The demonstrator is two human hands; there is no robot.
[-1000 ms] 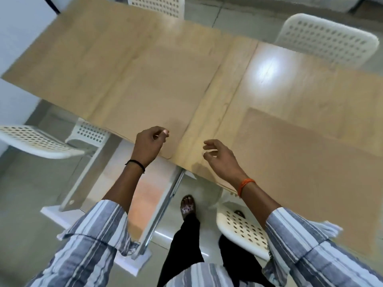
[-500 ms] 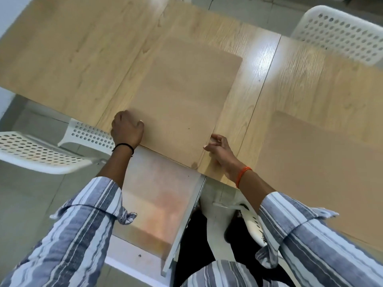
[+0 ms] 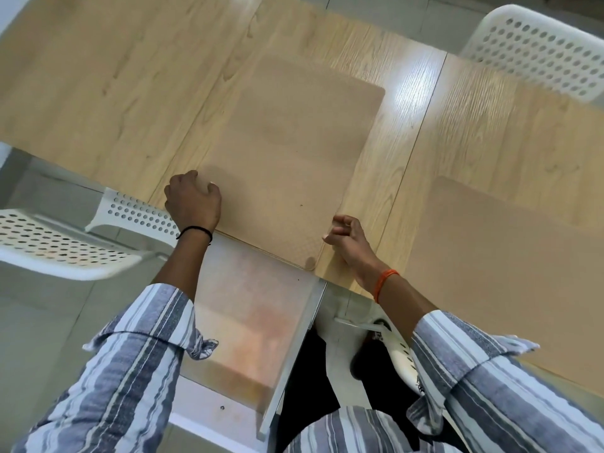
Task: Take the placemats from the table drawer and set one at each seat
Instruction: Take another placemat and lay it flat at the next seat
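A tan placemat (image 3: 294, 152) lies flat on the wooden table (image 3: 98, 76), its near edge at the table's front. My left hand (image 3: 192, 201) is on the mat's near-left corner, fingers curled over its edge. At the mat's near-right edge, my right hand (image 3: 349, 243) has its curled fingertips pinching the rim. A second tan placemat (image 3: 506, 273) lies on the table to the right. The table drawer (image 3: 248, 322) stands pulled out below the front edge, between my arms; its pale bottom shows.
A white perforated chair (image 3: 49, 243) stands at the left below the table edge. Another white chair (image 3: 539, 47) is at the far right side. A third white seat (image 3: 402, 354) shows under my right arm, beside my legs.
My left hand slid from the mat's near edge to its near-left corner. My right hand closed in on the mat's right edge. The view came nearer to the table.
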